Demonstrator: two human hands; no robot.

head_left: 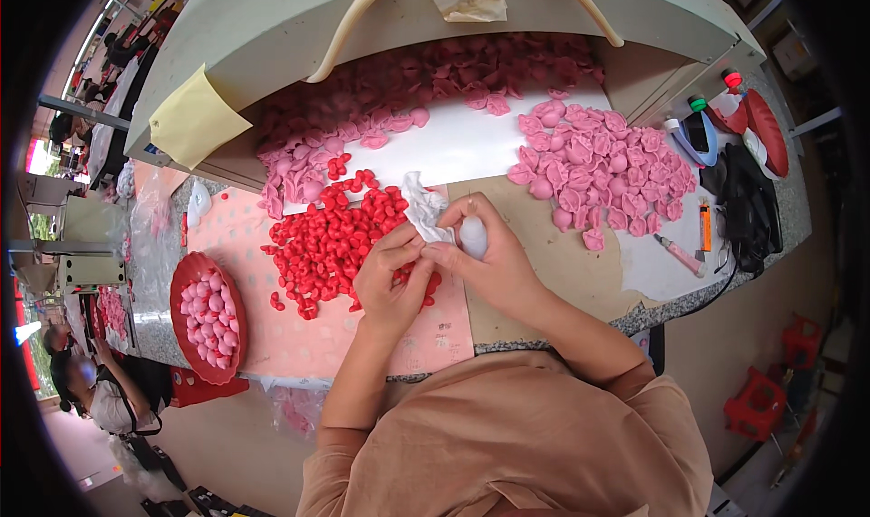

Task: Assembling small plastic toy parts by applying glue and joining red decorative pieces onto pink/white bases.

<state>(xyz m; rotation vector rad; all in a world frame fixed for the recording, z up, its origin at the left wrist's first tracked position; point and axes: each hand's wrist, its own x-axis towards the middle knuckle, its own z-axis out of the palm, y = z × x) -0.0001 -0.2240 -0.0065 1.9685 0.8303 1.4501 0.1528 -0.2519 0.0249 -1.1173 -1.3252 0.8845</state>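
Both hands meet in front of me over the table. My right hand (497, 261) is closed round a small white squeeze bottle (472, 236), its thumb and fingertips reaching toward my left. My left hand (391, 277) is pinched closed at the fingertips; what lies between them is too small to make out. A crumpled white tissue (422, 200) sticks up right at the meeting fingertips. Beside and under my left hand spreads a heap of glossy red bean-like pieces (331, 245). Off to the right of my right hand lies a pile of pink petal-shaped pieces (607, 168).
A red scalloped tray (190, 358) of pink balls stands at the left. Ahead, a grey hood (299, 28) arches over more pink pieces. To the right are a pink-handled tool (680, 255), an orange cutter (704, 227), a black bag (745, 209) and a blue holder (696, 136). Someone sits far left.
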